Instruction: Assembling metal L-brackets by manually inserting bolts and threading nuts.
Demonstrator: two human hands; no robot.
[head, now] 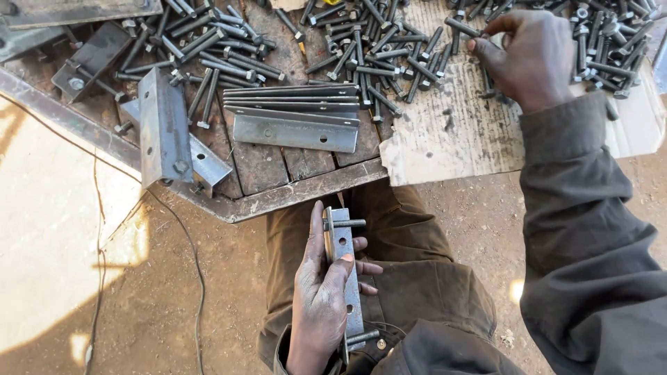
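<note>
The left hand (321, 298) is clamped around a drilled steel angle bracket (342, 278), held upright over the person's lap, near the middle of the view. One bolt (344, 223) already sits through the hole at its far end, and a second bolt (363, 337) passes through the near end, close to the wrist. A middle hole in the bracket looks empty.

The right hand (528, 59) reaches far right across the counter (306, 189), its fingers pinched together on a loose bolt (464, 28) at the edge of a sheet of torn cardboard (451, 139). Whether the bolt is lifted clear or only touched I cannot tell.

A heap of bolts (368, 55) spreads across the far side of the counter, with another heap (611, 42) at the far right. Just near of the first heap lies a stack of bare angle brackets (295, 114), none with bolts in them. Further left, one bracket (161, 128) stands on edge with a bolt head showing near its lower end, lying across another piece.

Judging from this, the bracket in the lap is partly fitted, with two bolts in and perhaps one place left, while the stacked brackets are untouched, so most of the work appears to remain.
</note>
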